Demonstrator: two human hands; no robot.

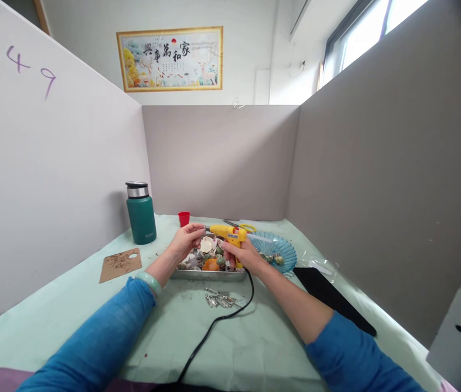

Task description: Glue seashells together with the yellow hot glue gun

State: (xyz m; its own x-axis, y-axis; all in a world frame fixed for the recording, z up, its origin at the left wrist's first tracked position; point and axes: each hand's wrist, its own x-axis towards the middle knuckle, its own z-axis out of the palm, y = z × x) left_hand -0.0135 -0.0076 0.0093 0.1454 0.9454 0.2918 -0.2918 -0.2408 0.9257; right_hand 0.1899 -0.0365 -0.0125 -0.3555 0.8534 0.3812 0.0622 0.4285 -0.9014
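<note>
My right hand [243,255] is wrapped round the grip of a yellow glue gun [227,232], whose nozzle points left and has a clear glue stick [260,238] sticking out behind. In front of the nozzle, my left hand [188,239] pinches a small silvery piece [205,231], apparently a metal clip; the fingers hide most of it. Both hands are above a metal tray [210,275] filled with shells and coloured stones, among them an orange piece [211,264]. Several metal clips [219,299] lie in a loose pile on the near side of the tray.
A black cord [214,325] runs from the glue gun toward me. To the right are a blue plate [290,253] with stones and a black strip [332,296]. Yellow-handled scissors [247,227], a red cup [183,219], a green bottle [141,218] and brown cardboard [120,264] stand or lie around.
</note>
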